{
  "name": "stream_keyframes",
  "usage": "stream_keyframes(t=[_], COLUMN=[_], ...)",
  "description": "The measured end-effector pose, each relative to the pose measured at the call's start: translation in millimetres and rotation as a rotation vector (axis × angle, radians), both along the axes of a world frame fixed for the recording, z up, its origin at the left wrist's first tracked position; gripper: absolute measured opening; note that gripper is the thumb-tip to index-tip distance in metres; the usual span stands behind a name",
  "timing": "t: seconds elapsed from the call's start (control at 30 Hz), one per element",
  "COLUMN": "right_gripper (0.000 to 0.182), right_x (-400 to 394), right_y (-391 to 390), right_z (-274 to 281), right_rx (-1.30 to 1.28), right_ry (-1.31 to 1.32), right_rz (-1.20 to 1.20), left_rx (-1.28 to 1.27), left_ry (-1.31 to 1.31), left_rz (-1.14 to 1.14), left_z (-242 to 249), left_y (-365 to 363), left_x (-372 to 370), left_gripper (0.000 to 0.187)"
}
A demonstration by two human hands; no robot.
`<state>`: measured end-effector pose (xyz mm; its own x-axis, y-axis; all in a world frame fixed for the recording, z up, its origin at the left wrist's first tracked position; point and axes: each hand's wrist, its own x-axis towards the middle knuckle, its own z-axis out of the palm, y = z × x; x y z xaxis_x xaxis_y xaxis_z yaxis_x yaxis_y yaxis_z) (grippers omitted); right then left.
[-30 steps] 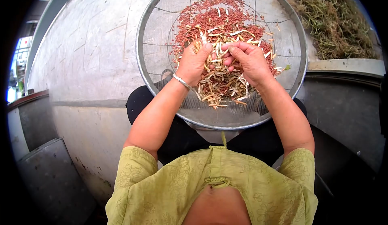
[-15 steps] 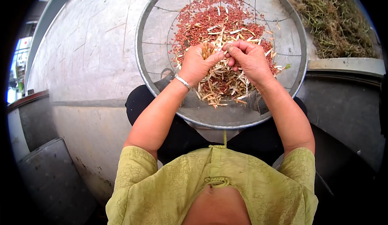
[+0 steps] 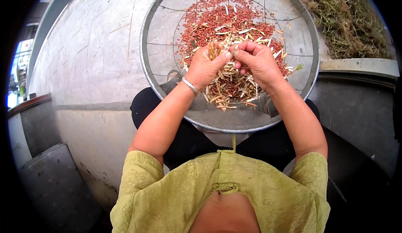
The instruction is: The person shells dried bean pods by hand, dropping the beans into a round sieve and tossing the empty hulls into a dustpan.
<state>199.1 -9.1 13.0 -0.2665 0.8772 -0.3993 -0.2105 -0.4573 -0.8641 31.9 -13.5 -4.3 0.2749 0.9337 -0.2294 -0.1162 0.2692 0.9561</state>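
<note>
My left hand (image 3: 204,69), with a silver bracelet on its wrist, is closed around a small bunch of dry tan bean pods (image 3: 212,50). A pale pod (image 3: 226,43), split open, sticks up from between its thumb and fingers. The fingertips of my right hand (image 3: 260,64) pinch at this pod, thumb close to the left thumb. Below both hands is a round mesh sieve (image 3: 145,48) with a metal rim. Red beans (image 3: 222,12) cover its far part, while a heap of dry pods and husks (image 3: 232,84) lies nearer me, partly hidden by the hands.
The sieve rests over my legs in dark trousers (image 3: 184,147). Dried plant stalks (image 3: 345,21) are piled at the far right, behind a pale ledge (image 3: 360,67). Grey concrete (image 3: 92,44) extends to the left. A dark grey panel (image 3: 58,182) stands at the lower left.
Between my hands, the pale pod now shows its opened inside more plainly. Both hands stay in nearly the same place over the sieve.
</note>
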Motion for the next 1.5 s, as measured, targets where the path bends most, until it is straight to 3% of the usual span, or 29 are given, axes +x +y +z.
stream_keyframes(t=[0.33, 0.43, 0.5, 0.63, 0.7, 0.97, 1.1, 1.17, 1.27, 1.33, 1.5], right_gripper=[0.006, 0.006, 0.009, 0.009, 0.004, 0.014, 0.011, 0.009, 0.008, 0.009, 0.009], right_x=[-7, -6, -3, 3, 5, 4, 4, 3, 4, 5, 15], right_y=[-1, 0, 1, 3, 5, 3, 5, 4, 2, 1, 1], right_z=[2, 1, 3, 1, 0, 3, 1, 4, 9, 11, 14], right_rx=[0.008, 0.039, 0.153, 0.102, -0.059, 0.09, 0.153, 0.208, 0.338, 0.484, 0.633], right_ry=[0.024, -0.052, -0.268, -0.185, -0.011, -0.029, -0.137, -0.18, -0.301, -0.493, -0.673], right_rz=[-0.016, -0.035, 0.013, 0.028, 0.02, 0.08, 0.084, 0.086, 0.097, 0.095, 0.164], left_rx=[0.134, 0.315, 0.372, 0.413, 0.402, 0.5, 0.381, 0.142, 0.114, 0.145, 0.354], left_ry=[0.194, 0.249, 0.315, 0.308, 0.3, 0.426, 0.295, 0.085, 0.075, 0.092, 0.283], left_rz=[0.107, 0.17, 0.161, 0.193, 0.193, 0.155, 0.137, 0.191, 0.178, 0.177, 0.12], left_z=[-5, -8, -2, -6, -8, -4, 0, 0, 0, 1, -6], left_y=[0, 2, 1, 0, 1, 1, -1, -1, -1, 0, 1], left_x=[2, 3, 2, 3, 3, 0, 2, 3, 3, 4, 2], left_gripper=[0.009, 0.012, 0.012, 0.014, 0.014, 0.014, 0.009, 0.01, 0.01, 0.011, 0.012])
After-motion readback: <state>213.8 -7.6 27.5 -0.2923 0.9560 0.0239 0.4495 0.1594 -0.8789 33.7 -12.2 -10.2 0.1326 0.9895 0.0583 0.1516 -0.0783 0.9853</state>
